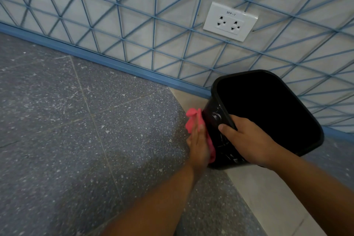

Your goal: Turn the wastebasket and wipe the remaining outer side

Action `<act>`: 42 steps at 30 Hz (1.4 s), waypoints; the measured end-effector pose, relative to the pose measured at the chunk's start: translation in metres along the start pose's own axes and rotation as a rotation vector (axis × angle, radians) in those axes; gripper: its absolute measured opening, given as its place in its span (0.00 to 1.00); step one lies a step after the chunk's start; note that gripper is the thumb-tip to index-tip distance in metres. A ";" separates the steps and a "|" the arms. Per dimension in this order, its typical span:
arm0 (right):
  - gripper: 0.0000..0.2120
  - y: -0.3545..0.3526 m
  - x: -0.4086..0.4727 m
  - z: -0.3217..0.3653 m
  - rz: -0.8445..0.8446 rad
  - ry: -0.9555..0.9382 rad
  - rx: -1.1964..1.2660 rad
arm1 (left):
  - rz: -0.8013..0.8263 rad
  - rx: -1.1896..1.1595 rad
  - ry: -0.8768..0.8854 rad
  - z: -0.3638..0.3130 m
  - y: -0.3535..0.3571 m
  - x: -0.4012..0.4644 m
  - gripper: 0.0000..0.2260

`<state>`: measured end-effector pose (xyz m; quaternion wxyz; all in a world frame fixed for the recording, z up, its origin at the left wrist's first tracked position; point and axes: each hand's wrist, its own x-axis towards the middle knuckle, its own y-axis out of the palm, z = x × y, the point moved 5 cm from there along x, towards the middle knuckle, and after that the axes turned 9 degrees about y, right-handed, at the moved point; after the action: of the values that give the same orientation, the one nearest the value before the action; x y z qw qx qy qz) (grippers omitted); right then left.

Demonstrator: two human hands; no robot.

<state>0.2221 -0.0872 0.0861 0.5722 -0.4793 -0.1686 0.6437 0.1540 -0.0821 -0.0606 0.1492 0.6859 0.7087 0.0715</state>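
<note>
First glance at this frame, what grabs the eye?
The tilted black plastic waste bin at right centre, gripped at its rim by the right hand. The left hand presses a bright pink cloth flat against the bin's outer side. Above, a white double wall socket sits on the blue-lined wall.

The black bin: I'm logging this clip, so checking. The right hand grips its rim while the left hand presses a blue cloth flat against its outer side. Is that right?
Only the colour is wrong. In the head view the cloth is pink, not blue. The rest holds: the right hand grips the black bin at its rim, and the left hand presses the cloth flat against the bin's outer side.
</note>
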 end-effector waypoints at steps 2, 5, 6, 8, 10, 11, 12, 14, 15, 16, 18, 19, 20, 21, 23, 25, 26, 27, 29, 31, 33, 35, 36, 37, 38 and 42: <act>0.10 0.001 0.000 0.000 -0.007 -0.001 -0.011 | -0.016 -0.010 -0.109 0.002 -0.002 0.008 0.25; 0.09 -0.001 0.001 -0.001 -0.015 -0.005 -0.003 | 0.001 -0.018 -0.052 -0.008 0.007 0.010 0.24; 0.08 -0.001 0.001 -0.001 -0.012 -0.003 0.000 | 0.007 -0.039 -0.015 -0.008 0.009 0.008 0.23; 0.08 -0.002 -0.001 -0.002 0.002 -0.001 0.001 | -0.003 -0.041 -0.022 -0.007 0.007 0.004 0.23; 0.08 -0.001 -0.002 -0.002 0.009 -0.012 -0.011 | -0.003 -0.007 -0.103 -0.004 0.005 0.006 0.28; 0.08 -0.001 -0.001 -0.002 0.010 -0.013 -0.012 | 0.022 0.040 -0.096 -0.009 0.007 0.006 0.33; 0.08 -0.001 0.000 -0.002 0.013 -0.008 -0.008 | 0.058 0.079 -0.058 -0.013 0.010 0.004 0.35; 0.09 -0.001 0.001 -0.003 0.026 0.002 -0.006 | 0.043 -0.014 0.032 -0.012 0.012 -0.001 0.27; 0.09 -0.001 0.000 -0.003 0.029 0.003 -0.010 | 0.035 -0.068 0.040 -0.008 0.009 -0.004 0.24; 0.09 -0.001 -0.001 -0.003 0.029 -0.001 -0.015 | 0.025 -0.114 0.021 -0.004 0.008 -0.002 0.24; 0.09 -0.001 -0.001 -0.003 0.024 -0.008 -0.023 | 0.001 -0.158 -0.096 -0.001 0.008 0.006 0.25; 0.09 -0.001 0.000 -0.002 0.021 -0.009 -0.021 | -0.006 -0.168 -0.119 -0.005 0.009 0.009 0.26; 0.09 -0.001 0.001 -0.002 0.020 -0.009 -0.016 | -0.009 -0.180 -0.093 -0.009 0.012 0.009 0.25; 0.08 -0.001 0.001 -0.002 0.021 -0.009 -0.014 | -0.004 -0.201 -0.044 -0.012 0.014 0.005 0.24; 0.08 -0.002 0.000 -0.003 0.020 -0.006 -0.028 | 0.005 -0.239 0.015 -0.011 0.013 -0.005 0.24; 0.09 -0.001 0.000 -0.002 0.018 -0.004 -0.036 | -0.019 -0.350 -0.054 -0.006 0.011 0.000 0.24; 0.09 -0.001 0.000 -0.003 0.016 -0.002 -0.031 | -0.027 -0.421 -0.149 -0.005 0.013 0.008 0.26; 0.09 0.000 0.000 -0.003 0.014 -0.004 -0.026 | -0.035 -0.463 -0.231 -0.007 0.015 0.015 0.27; 0.08 0.000 0.001 -0.002 0.013 -0.007 -0.014 | -0.024 -0.433 -0.231 -0.017 0.019 0.014 0.28; 0.08 -0.001 0.001 -0.002 0.015 -0.008 -0.015 | 0.009 -0.372 -0.118 -0.018 0.021 0.000 0.26; 0.08 -0.001 -0.001 -0.002 0.013 -0.002 -0.031 | 0.004 -0.356 -0.077 -0.009 0.015 -0.006 0.25; 0.08 -0.001 -0.001 -0.003 0.010 0.002 -0.041 | -0.036 -0.329 -0.149 -0.007 0.008 0.006 0.30; 0.08 -0.001 0.000 -0.003 0.007 0.002 -0.042 | -0.042 -0.312 -0.190 -0.010 0.007 0.011 0.38; 0.08 -0.001 0.000 -0.003 0.006 -0.001 -0.041 | -0.028 -0.220 -0.171 -0.015 0.007 0.013 0.49; 0.08 -0.002 0.000 -0.003 0.005 -0.001 -0.037 | -0.003 -0.122 -0.145 -0.019 0.007 0.011 0.60; 0.08 -0.001 -0.001 -0.002 0.013 0.000 -0.050 | -0.021 -0.247 0.010 -0.018 0.013 -0.004 0.28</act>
<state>0.2245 -0.0882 0.0865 0.5558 -0.4946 -0.1817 0.6430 0.1602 -0.0831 -0.0389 0.2299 0.6544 0.7023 0.1600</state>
